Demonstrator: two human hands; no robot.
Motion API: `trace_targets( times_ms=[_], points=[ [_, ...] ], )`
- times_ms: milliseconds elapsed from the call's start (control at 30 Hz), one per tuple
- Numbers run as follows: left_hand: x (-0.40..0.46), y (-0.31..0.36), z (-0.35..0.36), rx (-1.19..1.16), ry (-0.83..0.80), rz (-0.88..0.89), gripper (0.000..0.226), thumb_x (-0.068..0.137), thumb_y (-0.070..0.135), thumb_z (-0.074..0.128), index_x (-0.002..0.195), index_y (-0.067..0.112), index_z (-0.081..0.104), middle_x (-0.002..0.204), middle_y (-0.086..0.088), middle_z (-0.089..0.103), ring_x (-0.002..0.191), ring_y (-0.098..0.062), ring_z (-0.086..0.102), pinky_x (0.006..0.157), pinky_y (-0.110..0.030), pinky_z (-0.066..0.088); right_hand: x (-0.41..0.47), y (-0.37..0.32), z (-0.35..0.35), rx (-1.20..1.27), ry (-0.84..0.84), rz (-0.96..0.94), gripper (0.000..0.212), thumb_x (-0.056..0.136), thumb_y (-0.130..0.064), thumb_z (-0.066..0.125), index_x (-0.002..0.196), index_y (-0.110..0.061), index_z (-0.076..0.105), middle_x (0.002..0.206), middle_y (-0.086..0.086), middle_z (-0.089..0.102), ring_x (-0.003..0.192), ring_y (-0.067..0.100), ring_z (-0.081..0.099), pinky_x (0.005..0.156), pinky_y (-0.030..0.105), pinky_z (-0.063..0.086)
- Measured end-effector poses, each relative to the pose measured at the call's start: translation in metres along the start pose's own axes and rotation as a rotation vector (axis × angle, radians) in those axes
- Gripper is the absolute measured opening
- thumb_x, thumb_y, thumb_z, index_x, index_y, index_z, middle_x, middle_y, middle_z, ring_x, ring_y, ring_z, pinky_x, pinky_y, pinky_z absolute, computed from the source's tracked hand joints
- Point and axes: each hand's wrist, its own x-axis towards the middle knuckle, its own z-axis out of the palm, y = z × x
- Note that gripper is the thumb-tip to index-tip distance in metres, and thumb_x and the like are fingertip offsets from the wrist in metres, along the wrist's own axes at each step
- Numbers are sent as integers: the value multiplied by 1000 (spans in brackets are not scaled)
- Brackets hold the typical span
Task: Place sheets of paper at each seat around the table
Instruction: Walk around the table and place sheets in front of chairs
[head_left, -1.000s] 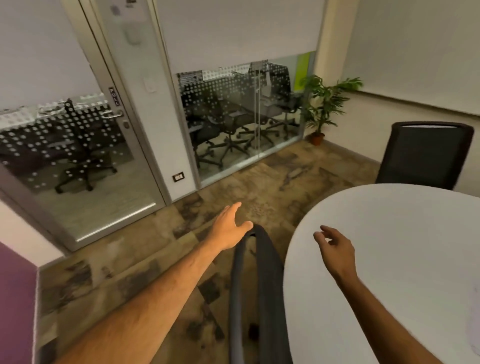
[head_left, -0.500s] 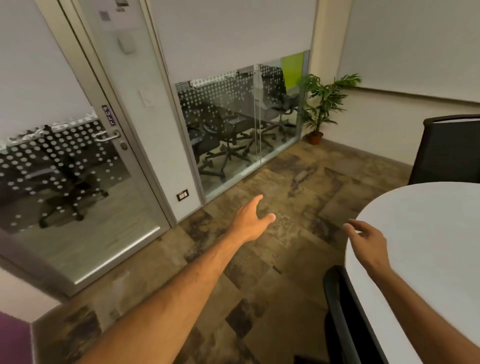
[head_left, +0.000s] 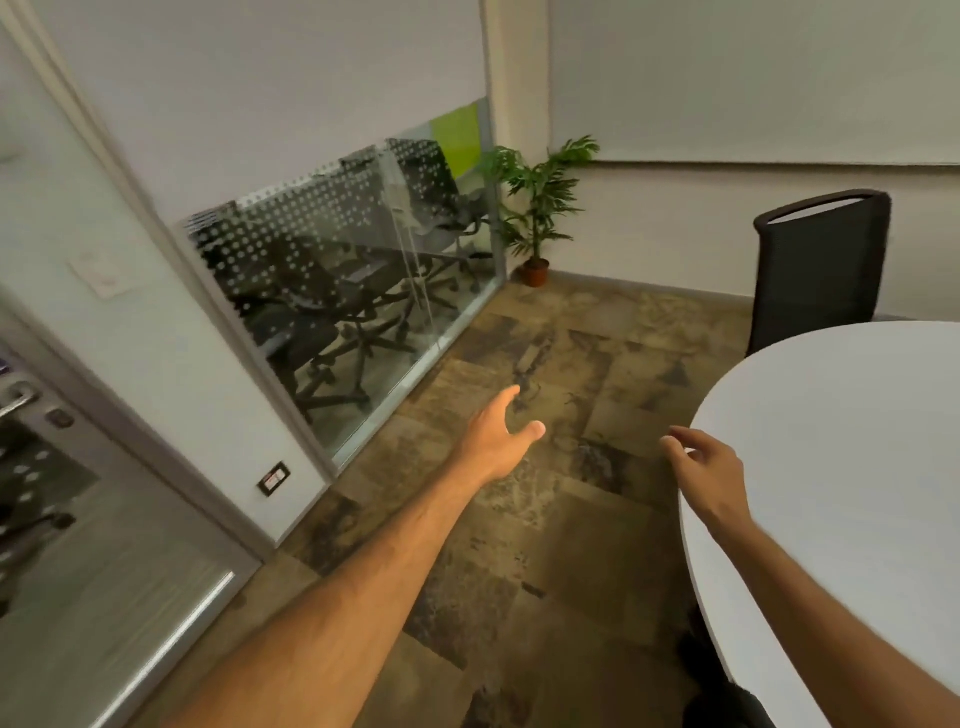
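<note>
A white round-ended table (head_left: 831, 467) fills the right side of the view. No sheet of paper shows anywhere. My left hand (head_left: 498, 441) reaches forward over the brown floor, fingers apart and holding nothing. My right hand (head_left: 706, 467) hovers at the table's left edge, fingers loosely curled and empty. A black mesh-backed chair (head_left: 818, 270) stands at the table's far side. Part of another dark chair (head_left: 722, 696) shows low down beside the table's near edge.
A glass wall with a dotted film (head_left: 337, 291) runs along the left, with office chairs behind it. A glass door with a metal handle (head_left: 18, 402) is at far left. A potted plant (head_left: 537, 208) stands in the corner. Patterned brown carpet (head_left: 545, 545) lies between wall and table.
The view has swung left and away from the table. The near chair slid out of the centre to the bottom right. Both hands stay extended and empty.
</note>
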Motion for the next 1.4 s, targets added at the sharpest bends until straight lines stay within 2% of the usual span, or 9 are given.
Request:
trace_targets(
  times_ms=[167, 267, 400, 533, 600, 700, 833, 1067, 1400],
  points=[
    [94, 39, 20, 19, -123, 73, 71, 89, 51, 61, 152, 36, 32, 156, 9, 38, 143, -18, 36, 111, -38, 35, 57, 2, -9, 1, 113, 64, 36, 97, -30, 62, 127, -13, 69, 127, 9, 69, 111, 26, 65, 92, 33, 50],
    [149, 69, 42, 35, -205, 143, 69, 89, 50, 60, 151, 35, 33, 155, 9, 41, 143, -17, 35, 114, -40, 34, 93, 10, -26, 9, 207, 118, 36, 97, -30, 63, 128, -13, 68, 128, 9, 69, 110, 26, 65, 93, 36, 51],
    [225, 113, 85, 70, -313, 249, 68, 91, 47, 61, 152, 31, 35, 154, 9, 41, 143, -17, 34, 114, -37, 32, 142, 30, -53, 17, 360, 189, 36, 97, -29, 63, 128, -11, 68, 126, 10, 69, 108, 25, 65, 89, 30, 49],
    [295, 159, 139, 72, -435, 365, 68, 92, 43, 63, 152, 28, 35, 155, 5, 42, 143, -18, 36, 116, -41, 33, 184, 55, -83, 6, 524, 278, 34, 93, -26, 66, 123, -11, 71, 119, 6, 72, 99, 18, 66, 83, 27, 45],
    [325, 184, 171, 99, -498, 451, 67, 92, 40, 64, 152, 24, 37, 154, 2, 43, 142, -19, 39, 115, -37, 34, 198, 71, -99, 12, 628, 342, 32, 91, -25, 68, 119, -12, 74, 115, 5, 75, 94, 16, 67, 81, 25, 44],
    [356, 224, 221, 115, -631, 564, 63, 94, 33, 64, 151, 19, 39, 152, 1, 46, 138, -19, 44, 105, -28, 36, 205, 94, -119, -7, 745, 423, 31, 89, -26, 69, 117, -14, 75, 112, 2, 75, 94, 13, 67, 81, 23, 44],
    [380, 270, 286, 152, -796, 681, 68, 95, 40, 62, 154, 22, 34, 158, 1, 38, 143, -21, 38, 114, -35, 30, 204, 114, -148, 4, 902, 522, 33, 89, -28, 67, 118, -15, 74, 115, 0, 74, 103, 12, 67, 87, 25, 46],
    [382, 344, 416, 208, -1026, 822, 68, 95, 41, 62, 154, 24, 33, 160, 1, 34, 146, -21, 33, 116, -34, 27, 191, 172, -224, 3, 1160, 659, 32, 89, -26, 67, 119, -15, 74, 116, 0, 74, 104, 14, 66, 87, 26, 46],
    [371, 428, 573, 264, -1153, 926, 61, 95, 35, 63, 150, 21, 41, 152, -1, 45, 140, -22, 42, 115, -38, 34, 194, 233, -313, 47, 1378, 817, 31, 92, -23, 66, 119, -11, 73, 112, 0, 72, 97, 14, 65, 86, 24, 44]
  ],
)
